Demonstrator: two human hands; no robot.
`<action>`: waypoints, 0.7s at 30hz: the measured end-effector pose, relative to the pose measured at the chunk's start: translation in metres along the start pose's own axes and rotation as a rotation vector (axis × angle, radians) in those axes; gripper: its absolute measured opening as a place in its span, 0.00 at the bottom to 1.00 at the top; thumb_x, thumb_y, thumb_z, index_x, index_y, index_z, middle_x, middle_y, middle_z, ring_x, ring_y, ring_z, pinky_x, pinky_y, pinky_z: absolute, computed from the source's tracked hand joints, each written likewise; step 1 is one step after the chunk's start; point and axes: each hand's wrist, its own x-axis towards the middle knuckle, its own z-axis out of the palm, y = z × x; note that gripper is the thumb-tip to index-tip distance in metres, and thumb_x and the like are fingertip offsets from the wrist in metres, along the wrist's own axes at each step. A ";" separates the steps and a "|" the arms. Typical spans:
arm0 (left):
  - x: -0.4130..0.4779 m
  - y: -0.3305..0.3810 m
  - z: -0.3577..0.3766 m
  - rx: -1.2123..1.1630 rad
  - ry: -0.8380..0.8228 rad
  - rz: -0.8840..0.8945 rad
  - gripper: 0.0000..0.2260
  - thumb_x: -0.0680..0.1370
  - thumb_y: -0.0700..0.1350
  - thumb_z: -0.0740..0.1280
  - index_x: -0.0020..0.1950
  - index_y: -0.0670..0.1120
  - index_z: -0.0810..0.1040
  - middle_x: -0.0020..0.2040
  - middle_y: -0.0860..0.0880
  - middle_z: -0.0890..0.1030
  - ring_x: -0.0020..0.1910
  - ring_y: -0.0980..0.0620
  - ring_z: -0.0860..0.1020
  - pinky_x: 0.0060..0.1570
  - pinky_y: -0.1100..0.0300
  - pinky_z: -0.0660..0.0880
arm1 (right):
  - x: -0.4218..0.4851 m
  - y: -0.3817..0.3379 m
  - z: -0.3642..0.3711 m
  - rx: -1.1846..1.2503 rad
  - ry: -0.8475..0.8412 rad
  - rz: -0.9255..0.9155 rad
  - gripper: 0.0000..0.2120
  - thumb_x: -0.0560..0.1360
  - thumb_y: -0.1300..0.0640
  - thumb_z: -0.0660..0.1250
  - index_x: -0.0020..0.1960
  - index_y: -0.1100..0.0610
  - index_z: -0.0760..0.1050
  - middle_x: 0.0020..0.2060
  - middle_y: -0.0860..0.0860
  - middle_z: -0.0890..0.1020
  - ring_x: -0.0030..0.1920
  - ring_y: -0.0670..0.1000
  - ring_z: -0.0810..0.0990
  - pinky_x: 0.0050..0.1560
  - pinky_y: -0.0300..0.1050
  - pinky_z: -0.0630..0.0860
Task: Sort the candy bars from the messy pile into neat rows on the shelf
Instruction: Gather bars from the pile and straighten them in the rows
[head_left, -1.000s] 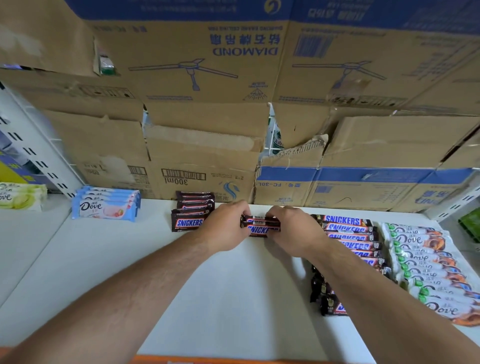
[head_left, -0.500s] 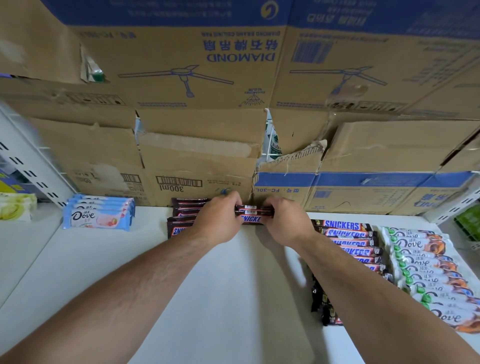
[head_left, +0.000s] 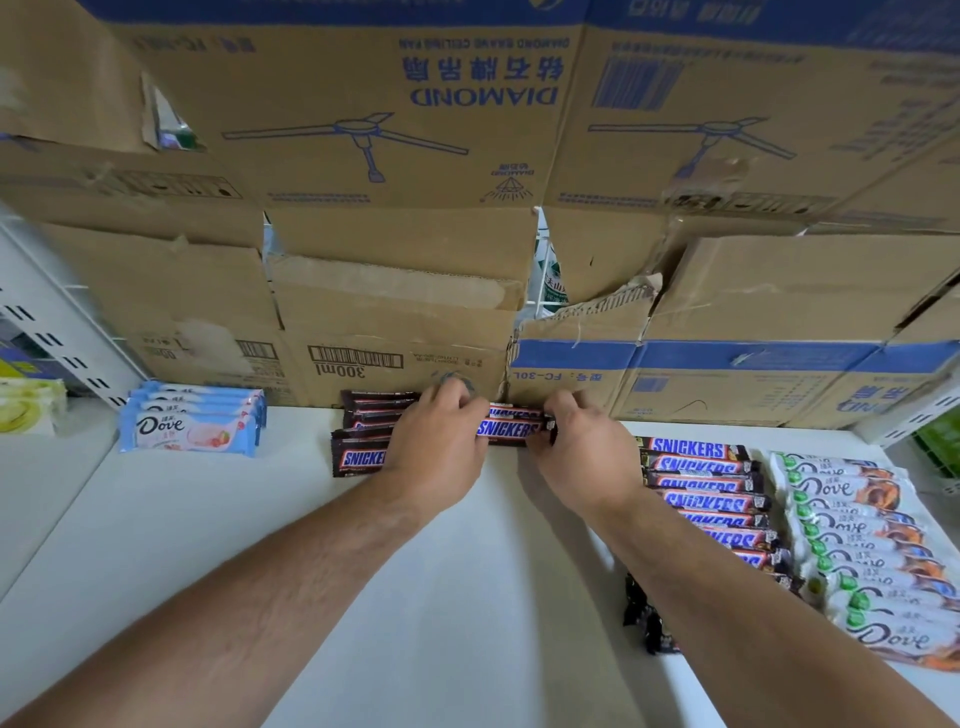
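White flat shelf board (head_left: 467, 597). Your left hand (head_left: 436, 447) and right hand (head_left: 582, 457) pinch brown Snickers bars (head_left: 511, 427) at its back edge. Just left of grip: stack of dark-brown Snickers bars (head_left: 363, 441); further left, pale-blue Dove packs (head_left: 192, 421). Right of grip: row of Snickers bars (head_left: 701, 483), then white-green Dove packs (head_left: 857, 530). Behind grip: brown cardboard boxes (head_left: 395, 332).

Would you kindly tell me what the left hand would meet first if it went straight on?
Probably the cardboard box right behind the candy bars that the left hand grips; depth is hard to judge.
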 end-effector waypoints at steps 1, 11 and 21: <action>0.000 0.000 0.000 -0.008 -0.031 -0.009 0.10 0.75 0.47 0.68 0.54 0.46 0.79 0.53 0.48 0.74 0.52 0.45 0.74 0.44 0.53 0.73 | -0.001 0.001 0.001 -0.023 -0.014 -0.002 0.11 0.77 0.50 0.64 0.57 0.53 0.73 0.51 0.53 0.76 0.43 0.60 0.80 0.36 0.45 0.68; -0.015 -0.005 -0.010 -0.101 -0.026 -0.138 0.10 0.75 0.48 0.68 0.56 0.48 0.78 0.53 0.50 0.75 0.53 0.47 0.75 0.45 0.54 0.72 | -0.015 -0.017 0.002 -0.011 -0.045 -0.066 0.13 0.76 0.47 0.63 0.56 0.54 0.74 0.49 0.52 0.76 0.44 0.58 0.81 0.37 0.46 0.70; -0.047 -0.063 -0.042 -0.127 0.061 -0.488 0.21 0.69 0.49 0.73 0.59 0.47 0.73 0.54 0.46 0.76 0.54 0.44 0.75 0.52 0.51 0.74 | -0.019 -0.073 0.019 0.226 -0.279 -0.051 0.09 0.75 0.48 0.64 0.45 0.54 0.76 0.37 0.49 0.77 0.38 0.53 0.74 0.36 0.42 0.69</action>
